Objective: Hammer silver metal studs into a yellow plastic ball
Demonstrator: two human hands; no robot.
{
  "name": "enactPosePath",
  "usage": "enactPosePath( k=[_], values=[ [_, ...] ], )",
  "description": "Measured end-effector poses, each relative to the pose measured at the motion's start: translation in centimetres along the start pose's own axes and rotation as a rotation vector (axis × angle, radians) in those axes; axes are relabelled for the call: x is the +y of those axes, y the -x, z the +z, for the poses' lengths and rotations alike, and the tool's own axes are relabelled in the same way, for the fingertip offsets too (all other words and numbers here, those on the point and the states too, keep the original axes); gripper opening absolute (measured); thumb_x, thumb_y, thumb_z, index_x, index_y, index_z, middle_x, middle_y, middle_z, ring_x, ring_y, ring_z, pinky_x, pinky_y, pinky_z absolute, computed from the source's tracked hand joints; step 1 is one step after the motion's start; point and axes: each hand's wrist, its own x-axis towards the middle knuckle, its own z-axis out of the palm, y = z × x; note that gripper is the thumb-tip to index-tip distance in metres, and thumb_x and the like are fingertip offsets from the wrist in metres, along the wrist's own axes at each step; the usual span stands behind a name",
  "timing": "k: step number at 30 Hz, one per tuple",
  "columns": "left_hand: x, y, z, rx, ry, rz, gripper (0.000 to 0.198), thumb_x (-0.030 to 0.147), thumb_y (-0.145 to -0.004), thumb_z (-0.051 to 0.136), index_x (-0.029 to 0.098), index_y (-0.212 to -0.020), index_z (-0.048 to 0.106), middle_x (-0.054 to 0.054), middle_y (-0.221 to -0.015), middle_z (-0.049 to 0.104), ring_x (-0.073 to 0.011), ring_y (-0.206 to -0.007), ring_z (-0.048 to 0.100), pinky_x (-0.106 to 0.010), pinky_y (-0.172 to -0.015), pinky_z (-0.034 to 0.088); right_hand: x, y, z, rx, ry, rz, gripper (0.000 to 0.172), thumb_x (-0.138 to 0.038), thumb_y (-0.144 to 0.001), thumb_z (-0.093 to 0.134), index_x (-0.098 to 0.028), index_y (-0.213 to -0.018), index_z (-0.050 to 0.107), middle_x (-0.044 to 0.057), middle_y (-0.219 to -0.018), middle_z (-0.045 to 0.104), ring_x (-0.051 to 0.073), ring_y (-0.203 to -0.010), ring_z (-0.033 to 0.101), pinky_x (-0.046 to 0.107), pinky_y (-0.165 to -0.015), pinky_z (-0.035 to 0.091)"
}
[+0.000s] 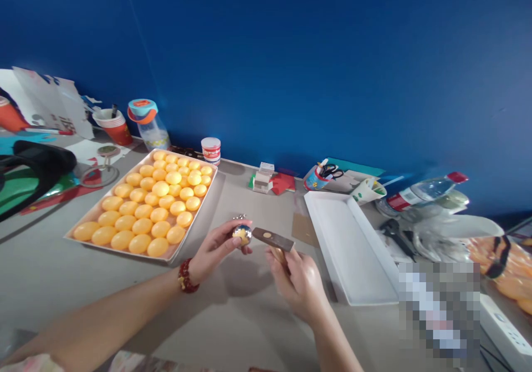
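Observation:
My left hand, with a dark red bead bracelet at the wrist, is closed around a shiny silver ball. A yellowish patch shows on the ball, and a bit of chain or small metal piece sticks up behind it. In my right hand is a hammer, gripped by its wooden handle close to the head. The dark hammer head points left, its end very near the ball's right side; whether they touch I cannot tell. Both hands are above the grey table.
Left stands a shallow box of many orange balls. To the right lies a white tray. Along the blue wall are a drink bottle, a small tub, little boxes, a pen cup and a red-capped bottle. A power strip is far right.

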Motion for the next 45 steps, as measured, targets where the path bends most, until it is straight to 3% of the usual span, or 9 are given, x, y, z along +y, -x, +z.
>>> enactPosePath(
  k=[7, 13, 18, 21, 27, 33, 41, 45],
  values=[
    [0.3, -0.3, 0.5, 0.009, 0.103, 0.033, 0.030, 0.026, -0.089, 0.059, 0.024, -0.119, 0.054, -0.007, -0.109, 0.059, -0.0193, -0.089, 0.062, -0.037, -0.081, 0.052, 0.5, 0.3, 0.2, -0.020, -0.012, 0.022, 0.017, -0.024, -0.094, 0.042, -0.017, -0.099, 0.057, 0.004, -0.068, 0.071, 0.017, -0.053, 0.065, 0.024, -0.051, 0.044],
    [-0.1, -0.3, 0.1, 0.019, 0.017, 0.061, 0.030, 0.025, -0.088, 0.061, 0.022, -0.117, 0.056, -0.012, -0.122, 0.058, -0.0192, -0.092, 0.058, -0.033, -0.076, 0.051, 0.4, 0.2, -0.5, 0.032, -0.086, 0.046, 0.017, -0.024, -0.093, 0.043, -0.018, -0.099, 0.057, 0.003, -0.065, 0.066, 0.016, -0.052, 0.062, 0.024, -0.053, 0.045],
    [-0.4, -0.4, 0.1, 0.041, -0.092, 0.076, 0.035, 0.023, -0.084, 0.066, 0.023, -0.118, 0.057, -0.009, -0.115, 0.060, -0.0188, -0.099, 0.057, -0.028, -0.082, 0.049, 0.2, 0.6, -1.3, 0.094, -0.355, 0.182, 0.016, -0.028, -0.096, 0.041, -0.019, -0.102, 0.053, -0.004, -0.058, 0.054, 0.012, -0.044, 0.052, 0.021, -0.048, 0.042],
    [-0.8, -0.3, 0.0, 0.085, -0.216, 0.103, 0.036, 0.023, -0.083, 0.067, 0.023, -0.118, 0.059, -0.008, -0.114, 0.060, -0.0172, -0.096, 0.058, -0.027, -0.084, 0.048, 0.1, 0.6, -1.6, 0.023, -0.522, 0.314, 0.018, -0.033, -0.099, 0.036, -0.020, -0.100, 0.050, -0.006, -0.059, 0.052, 0.009, -0.038, 0.043, 0.020, -0.040, 0.036],
    [-0.8, 0.1, -0.2, 0.071, -0.502, 0.235, 0.035, 0.023, -0.085, 0.065, 0.023, -0.119, 0.061, -0.011, -0.119, 0.060, -0.0240, -0.109, 0.056, -0.033, -0.090, 0.047, -0.4, 0.0, -1.1, -0.178, -0.298, 0.265, 0.018, -0.032, -0.097, 0.040, -0.020, -0.099, 0.054, -0.002, -0.063, 0.061, 0.015, -0.054, 0.059, 0.023, -0.055, 0.042],
    [0.0, 0.0, 0.0, 0.056, -0.598, 0.263, 0.032, 0.024, -0.086, 0.062, 0.021, -0.117, 0.060, -0.012, -0.113, 0.062, -0.0253, -0.110, 0.057, -0.035, -0.089, 0.048, -0.7, -0.1, -0.5, -0.257, -0.189, 0.236, 0.022, -0.033, -0.095, 0.040, -0.018, -0.102, 0.055, 0.000, -0.061, 0.061, 0.017, -0.053, 0.060, 0.023, -0.051, 0.040],
    [0.1, 0.0, 0.5, 0.095, -0.647, 0.135, 0.037, 0.028, -0.083, 0.064, 0.022, -0.116, 0.049, -0.005, -0.101, 0.058, -0.0139, -0.078, 0.060, -0.026, -0.069, 0.051, -0.5, 0.0, -0.3, -0.241, -0.146, 0.213, 0.025, -0.033, -0.097, 0.038, -0.018, -0.105, 0.055, 0.000, -0.061, 0.063, 0.017, -0.054, 0.062, 0.023, -0.053, 0.039],
    [-0.2, 0.1, 0.5, 0.114, -0.631, 0.150, 0.031, 0.029, -0.082, 0.066, 0.022, -0.108, 0.050, -0.003, -0.098, 0.057, -0.0122, -0.076, 0.059, -0.023, -0.067, 0.050, -0.3, -0.1, 0.0, -0.249, -0.071, 0.182, 0.028, -0.034, -0.096, 0.039, -0.016, -0.107, 0.057, 0.001, -0.060, 0.064, 0.019, -0.052, 0.062, 0.023, -0.049, 0.037]
  ],
)
